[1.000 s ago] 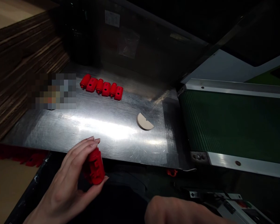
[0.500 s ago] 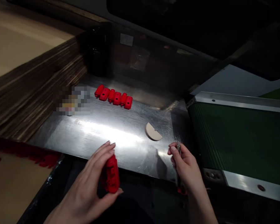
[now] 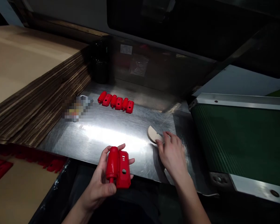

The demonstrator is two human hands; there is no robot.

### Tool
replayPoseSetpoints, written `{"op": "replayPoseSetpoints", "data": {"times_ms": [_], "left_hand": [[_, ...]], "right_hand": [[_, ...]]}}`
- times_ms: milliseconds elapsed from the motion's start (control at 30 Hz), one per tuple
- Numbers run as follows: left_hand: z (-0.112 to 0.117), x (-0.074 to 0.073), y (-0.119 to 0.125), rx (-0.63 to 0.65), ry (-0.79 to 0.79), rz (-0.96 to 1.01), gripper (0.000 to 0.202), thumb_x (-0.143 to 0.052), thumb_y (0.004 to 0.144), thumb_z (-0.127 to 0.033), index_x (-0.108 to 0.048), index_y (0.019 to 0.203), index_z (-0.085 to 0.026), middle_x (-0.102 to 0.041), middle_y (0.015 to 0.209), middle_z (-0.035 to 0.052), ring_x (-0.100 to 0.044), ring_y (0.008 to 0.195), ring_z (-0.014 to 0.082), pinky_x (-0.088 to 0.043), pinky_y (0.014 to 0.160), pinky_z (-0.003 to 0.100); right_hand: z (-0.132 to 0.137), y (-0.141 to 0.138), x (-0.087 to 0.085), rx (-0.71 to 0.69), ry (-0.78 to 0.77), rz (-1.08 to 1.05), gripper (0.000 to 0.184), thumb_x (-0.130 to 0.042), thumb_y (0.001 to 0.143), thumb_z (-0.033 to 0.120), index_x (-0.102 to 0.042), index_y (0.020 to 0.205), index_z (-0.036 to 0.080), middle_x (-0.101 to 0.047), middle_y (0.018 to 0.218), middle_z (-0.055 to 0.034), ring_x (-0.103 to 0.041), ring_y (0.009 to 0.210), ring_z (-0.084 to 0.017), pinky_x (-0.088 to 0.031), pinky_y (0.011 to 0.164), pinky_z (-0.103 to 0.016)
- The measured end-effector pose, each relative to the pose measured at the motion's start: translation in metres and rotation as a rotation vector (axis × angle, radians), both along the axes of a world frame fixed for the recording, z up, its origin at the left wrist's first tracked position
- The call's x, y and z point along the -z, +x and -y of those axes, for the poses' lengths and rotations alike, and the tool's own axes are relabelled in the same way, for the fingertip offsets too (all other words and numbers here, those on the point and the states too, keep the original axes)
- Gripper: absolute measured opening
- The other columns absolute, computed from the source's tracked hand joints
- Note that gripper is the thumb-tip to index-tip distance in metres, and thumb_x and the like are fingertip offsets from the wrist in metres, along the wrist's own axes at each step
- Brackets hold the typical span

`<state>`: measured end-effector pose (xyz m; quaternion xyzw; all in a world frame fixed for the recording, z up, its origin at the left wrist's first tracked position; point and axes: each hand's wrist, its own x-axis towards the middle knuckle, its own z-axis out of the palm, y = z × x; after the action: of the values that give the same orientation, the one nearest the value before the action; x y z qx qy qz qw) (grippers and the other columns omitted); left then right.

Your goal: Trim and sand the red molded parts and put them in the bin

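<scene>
Left hand (image 3: 96, 183) clasps a red cylindrical plastic piece (image 3: 112, 163) and a flat red plastic block (image 3: 123, 174) side by side and touching, its fingers (image 3: 128, 161) curled behind them and the thumb across the lower front. Both are held just above the near edge of the steel worktop (image 3: 100, 133). Right hand (image 3: 172, 155) is at the worktop's right side, its fingertips (image 3: 164, 136) against a beige half-disc (image 3: 152, 133); whether they grip it cannot be told. Six similar red pieces (image 3: 115, 103) lie in a row farther back, beside a pixelated object (image 3: 77, 108). Left: stacked corrugated cardboard (image 3: 37, 99). Right: a green conveyor belt (image 3: 238, 140).
</scene>
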<state>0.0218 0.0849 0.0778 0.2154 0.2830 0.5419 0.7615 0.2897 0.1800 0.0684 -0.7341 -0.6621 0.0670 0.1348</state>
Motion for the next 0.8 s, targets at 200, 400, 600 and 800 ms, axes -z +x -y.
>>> {"op": "replayPoseSetpoints", "data": {"times_ms": [200, 400, 600, 800], "left_hand": [[0.001, -0.003, -0.004, -0.06, -0.038, 0.033, 0.083, -0.097, 0.073, -0.04, -0.061, 0.148, -0.042, -0.023, 0.182, 0.0034, -0.042, 0.154, 0.0528, -0.064, 0.1, 0.052], [-0.003, -0.001, -0.001, -0.216, -0.027, -0.063, 0.086, -0.094, 0.077, -0.029, -0.053, 0.152, -0.04, -0.028, 0.18, 0.0035, -0.04, 0.157, 0.0463, -0.061, 0.109, 0.051], [-0.008, 0.005, 0.003, -0.282, -0.033, -0.218, 0.101, -0.094, 0.079, -0.029, -0.034, 0.16, -0.033, -0.054, 0.162, 0.0167, -0.047, 0.155, 0.0407, -0.051, 0.12, 0.049], [-0.008, 0.006, 0.004, -0.354, -0.023, -0.273, 0.098, -0.096, 0.075, -0.025, -0.04, 0.155, -0.035, -0.033, 0.176, 0.0142, -0.049, 0.153, 0.0422, -0.054, 0.118, 0.047]], "right_hand": [[-0.016, -0.015, -0.002, 0.003, 0.009, -0.092, 0.031, -0.056, 0.095, 0.032, -0.06, 0.119, 0.012, -0.066, 0.133, -0.0264, -0.056, 0.133, -0.045, -0.047, 0.109, -0.06], [0.049, -0.046, -0.038, -0.093, -0.188, -0.6, 0.032, -0.049, 0.106, 0.054, -0.056, 0.119, 0.026, -0.077, 0.085, -0.0014, -0.075, 0.07, -0.022, -0.057, 0.061, -0.03], [0.087, -0.103, -0.053, -0.295, -0.154, -0.596, 0.02, -0.045, 0.105, 0.037, -0.06, 0.112, 0.025, -0.068, 0.064, 0.0047, -0.066, 0.046, -0.019, -0.046, 0.049, -0.028], [0.079, -0.108, -0.052, -0.4, -0.099, -0.494, 0.017, -0.043, 0.106, 0.031, -0.057, 0.111, 0.024, -0.069, 0.064, 0.0043, -0.068, 0.045, -0.021, -0.045, 0.046, -0.028]]}}
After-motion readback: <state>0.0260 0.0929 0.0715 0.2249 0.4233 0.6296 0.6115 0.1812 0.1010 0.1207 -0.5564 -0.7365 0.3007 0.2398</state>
